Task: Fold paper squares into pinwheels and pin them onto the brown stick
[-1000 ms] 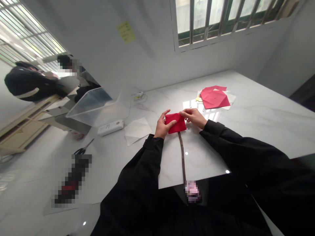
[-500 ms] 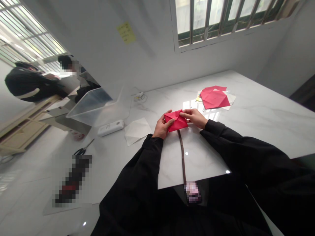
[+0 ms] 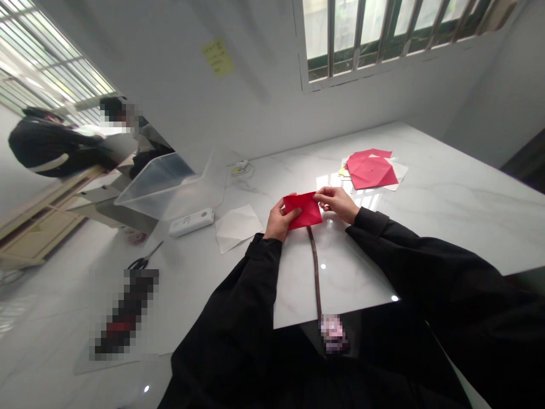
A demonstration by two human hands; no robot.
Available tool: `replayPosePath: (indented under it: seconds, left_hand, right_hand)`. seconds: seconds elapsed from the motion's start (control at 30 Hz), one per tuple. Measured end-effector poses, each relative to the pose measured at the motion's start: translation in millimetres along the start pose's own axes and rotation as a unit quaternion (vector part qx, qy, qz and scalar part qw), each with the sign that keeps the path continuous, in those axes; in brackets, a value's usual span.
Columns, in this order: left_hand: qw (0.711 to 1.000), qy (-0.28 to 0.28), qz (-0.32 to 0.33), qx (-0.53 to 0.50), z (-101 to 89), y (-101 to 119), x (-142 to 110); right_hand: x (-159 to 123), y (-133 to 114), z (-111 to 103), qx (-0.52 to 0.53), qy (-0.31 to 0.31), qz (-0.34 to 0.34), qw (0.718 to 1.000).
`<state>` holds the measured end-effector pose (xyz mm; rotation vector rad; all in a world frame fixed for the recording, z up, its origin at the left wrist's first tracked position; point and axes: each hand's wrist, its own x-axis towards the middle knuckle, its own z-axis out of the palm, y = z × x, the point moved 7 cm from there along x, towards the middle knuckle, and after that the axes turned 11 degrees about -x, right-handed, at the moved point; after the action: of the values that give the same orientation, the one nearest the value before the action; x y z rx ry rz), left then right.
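Daylight from barred window [image 3: 378, 35], glare on tabletop [image 3: 443, 210]; stretched edges

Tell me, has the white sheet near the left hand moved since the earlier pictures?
No, the white sheet shows no visible shift either way, judged against the yellow wall note.

At the frame's centre, the left hand [image 3: 277, 221] and right hand [image 3: 339, 204] grip a folded red paper [image 3: 309, 213]. White paper [image 3: 238, 227] lies left of centre, scissors [image 3: 138, 263] lower left, a red-topped paper pile [image 3: 371, 172] right of centre.
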<state>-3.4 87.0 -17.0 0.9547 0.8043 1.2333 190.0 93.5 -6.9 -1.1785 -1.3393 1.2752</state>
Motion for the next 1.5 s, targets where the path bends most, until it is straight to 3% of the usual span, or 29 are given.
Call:
replayPosePath:
  seconds: [0.13, 0.27, 0.47, 0.63, 0.8, 1.0, 1.17, 1.33, 1.5]
  left_hand:
    - [1.000, -0.005, 0.014, 0.021, -1.8, 2.9, 1.4]
    - [0.999, -0.031, 0.000, 0.042, 1.4, 4.0, -0.5]
    - [0.997, -0.056, -0.018, 0.051, 4.5, 5.0, -4.5]
    - [0.999, -0.006, 0.011, 0.033, -8.2, 6.9, 0.9]
    - [0.997, 0.064, 0.051, 0.006, -22.3, 9.6, 5.0]
    - [0.996, 0.063, 0.024, -0.064, -13.1, 3.9, 2.7]
    - [0.996, 0.058, 0.031, -0.063, -8.0, 2.6, 1.4]
    - [0.993, 0.089, 0.033, -0.070, -14.0, 3.0, 1.9]
    - [0.993, 0.088, 0.033, -0.075, -13.3, 5.0, 1.5]
  right_hand:
    - [-1.1, -3.9, 1.6, 0.010, -0.011, 0.001, 1.000]
    - [-4.6, -3.0, 4.8, 0.020, -0.049, 0.045, 0.998]
    - [-6.0, -3.3, 8.7, -0.086, -0.105, 0.016, 0.991]
    - [0.8, 2.6, 3.8, -0.087, -0.111, 0.001, 0.990]
    - [-1.2, 7.8, 11.9, -0.075, -0.164, 0.010, 0.983]
    - [-1.8, 13.2, 15.4, 0.014, -0.122, 0.057, 0.991]
    - [-3.7, 9.2, 10.3, 0.074, -0.094, 0.083, 0.989]
    - [-7.6, 2.7, 11.3, 0.056, -0.110, 0.069, 0.990]
    - [-5.0, 6.1, 9.7, 0.032, -0.082, 0.056, 0.994]
